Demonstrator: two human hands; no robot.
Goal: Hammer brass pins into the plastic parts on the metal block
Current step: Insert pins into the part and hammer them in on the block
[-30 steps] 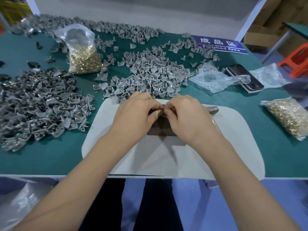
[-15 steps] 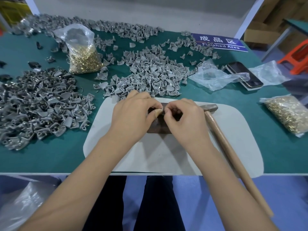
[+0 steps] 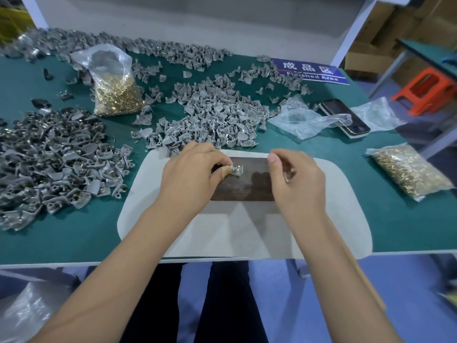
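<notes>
A dark metal block (image 3: 244,186) lies on a white pad (image 3: 247,231) at the table's front. A small grey plastic part (image 3: 237,168) with a brass pin stands on the block's top left. My left hand (image 3: 193,174) pinches that part between thumb and forefinger. My right hand (image 3: 299,181) sits at the block's right end, apart from the part, with its fingers curled around the hammer near its head. The hammer's head is hidden. Its wooden handle (image 3: 368,285) shows under my right forearm.
Heaps of grey plastic parts lie behind the pad (image 3: 217,115) and at left (image 3: 54,164). Bags of brass pins stand at back left (image 3: 116,95) and at right (image 3: 408,172). A phone (image 3: 346,117), crumpled plastic bags (image 3: 304,120) and a blue sign (image 3: 311,73) are at back right.
My right hand left the part and moved right onto the hammer that lay on the pad. My left hand stayed on the part.
</notes>
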